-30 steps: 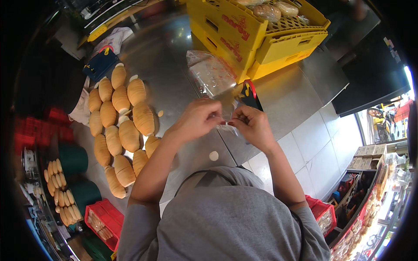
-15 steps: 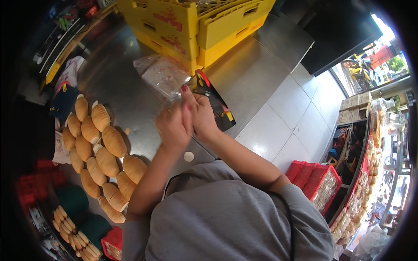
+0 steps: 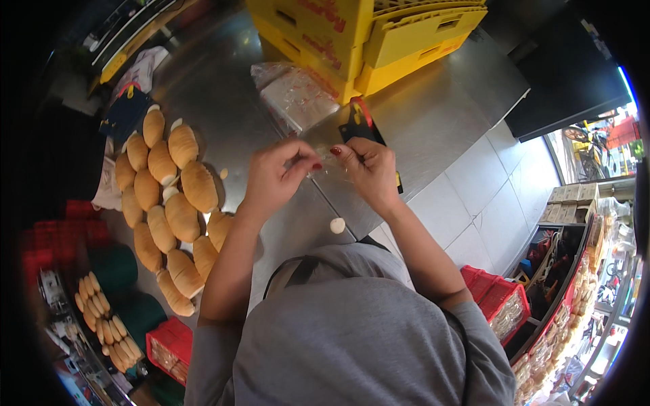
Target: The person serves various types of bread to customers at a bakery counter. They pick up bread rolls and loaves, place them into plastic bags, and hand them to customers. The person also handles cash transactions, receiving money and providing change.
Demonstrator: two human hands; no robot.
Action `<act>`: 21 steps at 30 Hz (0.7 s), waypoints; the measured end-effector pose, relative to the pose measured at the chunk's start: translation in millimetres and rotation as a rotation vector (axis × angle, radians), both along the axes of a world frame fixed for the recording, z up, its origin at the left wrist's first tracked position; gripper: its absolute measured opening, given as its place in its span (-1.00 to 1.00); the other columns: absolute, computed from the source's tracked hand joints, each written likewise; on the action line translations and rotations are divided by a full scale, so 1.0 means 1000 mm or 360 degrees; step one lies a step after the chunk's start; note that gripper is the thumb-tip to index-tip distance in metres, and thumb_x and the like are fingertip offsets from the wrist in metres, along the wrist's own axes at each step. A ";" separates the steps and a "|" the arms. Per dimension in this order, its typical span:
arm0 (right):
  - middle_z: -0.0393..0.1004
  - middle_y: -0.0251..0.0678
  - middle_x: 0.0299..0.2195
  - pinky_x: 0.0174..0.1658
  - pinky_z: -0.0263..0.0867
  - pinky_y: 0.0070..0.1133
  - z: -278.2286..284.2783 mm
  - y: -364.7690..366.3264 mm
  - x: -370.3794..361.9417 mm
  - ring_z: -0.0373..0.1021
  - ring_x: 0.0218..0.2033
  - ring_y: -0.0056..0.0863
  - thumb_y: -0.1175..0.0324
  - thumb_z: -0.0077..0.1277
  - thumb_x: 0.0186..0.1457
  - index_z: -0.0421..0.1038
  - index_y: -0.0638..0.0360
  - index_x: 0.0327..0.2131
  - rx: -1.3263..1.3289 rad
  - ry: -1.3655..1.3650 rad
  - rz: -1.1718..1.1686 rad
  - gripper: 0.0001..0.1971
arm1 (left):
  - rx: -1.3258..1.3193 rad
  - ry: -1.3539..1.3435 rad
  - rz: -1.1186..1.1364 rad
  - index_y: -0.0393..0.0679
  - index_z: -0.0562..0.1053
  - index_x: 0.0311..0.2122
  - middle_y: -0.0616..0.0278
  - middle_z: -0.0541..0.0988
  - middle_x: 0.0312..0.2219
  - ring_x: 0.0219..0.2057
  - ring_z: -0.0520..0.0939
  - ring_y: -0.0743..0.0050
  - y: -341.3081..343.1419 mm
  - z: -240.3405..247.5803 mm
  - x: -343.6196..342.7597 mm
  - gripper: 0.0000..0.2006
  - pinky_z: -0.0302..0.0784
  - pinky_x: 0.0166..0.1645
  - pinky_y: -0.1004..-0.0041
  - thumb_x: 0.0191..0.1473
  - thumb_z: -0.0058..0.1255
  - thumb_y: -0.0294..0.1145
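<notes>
Over the steel table (image 3: 298, 216), my left hand (image 3: 274, 177) pinches thumb to fingers at the edge of a piece of clear plastic film (image 3: 321, 161). My right hand (image 3: 376, 172) is curled with its thumb pressed over the film's other side. The film is thin and hard to see; its full shape does not show. Just beyond my hands lies a stack of clear plastic bags (image 3: 298, 101). Partly under my right hand is a flat black item (image 3: 362, 125) with red and yellow parts. Left of my left arm, several golden bread rolls (image 3: 181, 213) with white ends lie in rows.
Stacked yellow crates (image 3: 406, 51) stand at the table's far side. A small pale round piece (image 3: 337, 225) lies near my body. A dark blue pouch (image 3: 127, 111) sits beyond the rolls. Red crates (image 3: 497, 301) of packaged goods are at the right, another red crate (image 3: 169, 345) lower left.
My hands were close together, the left one blurred; now they are apart, with clear film between them. The whole view has shifted, moving the table's things rightward.
</notes>
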State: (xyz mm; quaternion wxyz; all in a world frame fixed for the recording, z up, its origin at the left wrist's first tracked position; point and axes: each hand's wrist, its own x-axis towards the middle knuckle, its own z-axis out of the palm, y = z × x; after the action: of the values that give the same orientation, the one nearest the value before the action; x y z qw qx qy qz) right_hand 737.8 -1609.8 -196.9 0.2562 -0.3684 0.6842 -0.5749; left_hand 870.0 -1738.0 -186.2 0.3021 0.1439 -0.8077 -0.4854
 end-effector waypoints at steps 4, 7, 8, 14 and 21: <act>0.36 -0.53 -0.61 -0.51 0.12 -0.74 -0.005 -0.007 -0.001 0.18 -0.58 -0.83 0.44 0.03 0.15 0.45 0.28 -0.49 -0.0129 -0.0365 0.0094 -0.83 | 0.0346 -0.0303 0.0118 -0.26 0.50 -0.43 0.36 0.47 -0.69 -0.65 0.42 0.73 0.006 -0.012 -0.001 -0.90 0.32 -0.53 0.62 0.10 0.07 -0.48; 0.36 -0.52 -0.61 -0.52 0.10 -0.74 -0.008 -0.007 -0.003 0.18 -0.59 -0.82 0.40 0.04 0.16 0.42 0.25 -0.49 0.0034 -0.0205 0.0027 -0.82 | 0.0378 -0.0340 0.0088 -0.25 0.51 -0.41 0.34 0.50 -0.67 -0.65 0.43 0.75 0.006 -0.026 0.003 -0.90 0.31 -0.54 0.62 0.11 0.08 -0.46; 0.37 -0.52 -0.61 -0.53 0.10 -0.75 -0.011 -0.006 -0.005 0.18 -0.60 -0.82 0.39 0.04 0.16 0.42 0.24 -0.49 0.0124 -0.0034 0.0004 -0.82 | 0.0378 -0.0325 0.0083 -0.24 0.51 -0.41 0.34 0.51 -0.65 -0.64 0.43 0.76 0.006 -0.029 0.006 -0.89 0.30 -0.55 0.63 0.11 0.08 -0.45; 0.43 -0.42 -0.55 -0.41 0.21 -0.68 -0.020 -0.013 -0.002 0.29 -0.52 -0.69 0.39 0.05 0.16 0.38 0.25 -0.41 -0.0476 -0.0634 0.0281 -0.86 | 0.0919 0.0085 0.0114 -0.25 0.44 -0.36 0.39 0.46 -0.55 -0.59 0.37 0.77 0.012 -0.045 0.007 -0.92 0.22 -0.54 0.67 0.16 0.00 -0.48; 0.32 -0.43 -0.59 -0.47 0.19 -0.67 -0.014 -0.013 -0.002 0.23 -0.59 -0.66 0.36 -0.02 0.22 0.28 0.17 -0.40 -0.0549 -0.1054 0.0466 -0.84 | 0.0981 0.0091 -0.0103 -0.23 0.49 -0.33 0.40 0.51 -0.51 -0.53 0.45 0.76 0.017 -0.030 0.001 -0.97 0.33 -0.39 0.67 0.08 0.06 -0.55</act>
State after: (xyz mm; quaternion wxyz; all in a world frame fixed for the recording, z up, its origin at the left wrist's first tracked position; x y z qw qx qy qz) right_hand 735.5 -1622.5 -210.5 0.4763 -0.2945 0.3982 -0.7265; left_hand 870.7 -1720.8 -216.0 0.2513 0.1892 -0.6178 -0.7207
